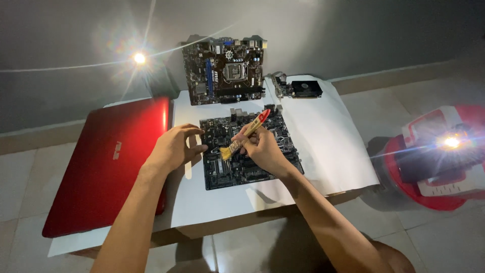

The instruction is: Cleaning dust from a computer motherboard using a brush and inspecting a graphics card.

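A dark motherboard (227,169) lies flat on a white sheet (323,146) in front of me. My right hand (265,149) holds a small brush with a red handle (258,121); its pale bristles (226,151) touch the board near its middle left. My left hand (174,146) rests on the board's left edge, fingers curled against it.
A second motherboard (224,71) leans upright against the wall behind. A graphics card with a fan (300,88) lies at the back right of the sheet. A closed red laptop (111,167) sits to the left. Lamps shine at the back left (139,58) and on a red stand at right (449,144).
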